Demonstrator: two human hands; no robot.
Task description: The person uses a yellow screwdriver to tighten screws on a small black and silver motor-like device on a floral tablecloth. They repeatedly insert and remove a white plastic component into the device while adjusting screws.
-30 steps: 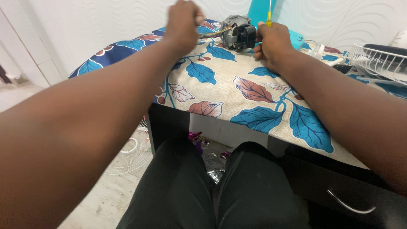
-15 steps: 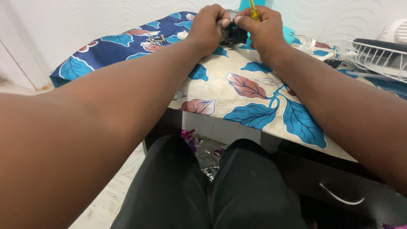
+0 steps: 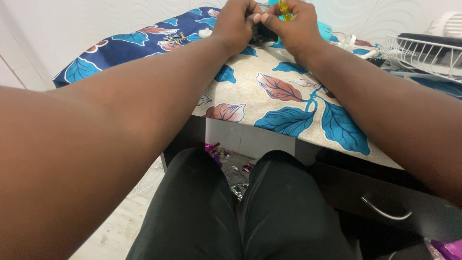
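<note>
My left hand (image 3: 234,21) grips the small dark motor part (image 3: 262,33) at the worktop's (image 3: 269,103) far edge. My right hand (image 3: 293,26) pinches the yellow-handled screwdriver (image 3: 284,8); best kept upright, the part braced firm.

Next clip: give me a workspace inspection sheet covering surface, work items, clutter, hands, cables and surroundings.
Surface: table under a leaf-print tablecloth in blue, beige and rust.
Work items: small dark motor-like part, mostly hidden between the hands; yellow-handled screwdriver.
Clutter: loose screws and a white cap at the far left; white wire fan guard at the right.
Hands: left hand grips the part; right hand holds the screwdriver.
Cables: white cable beside the guard.
Surroundings: white wall; foil scraps on the floor; dark drawer with metal handle.
</note>
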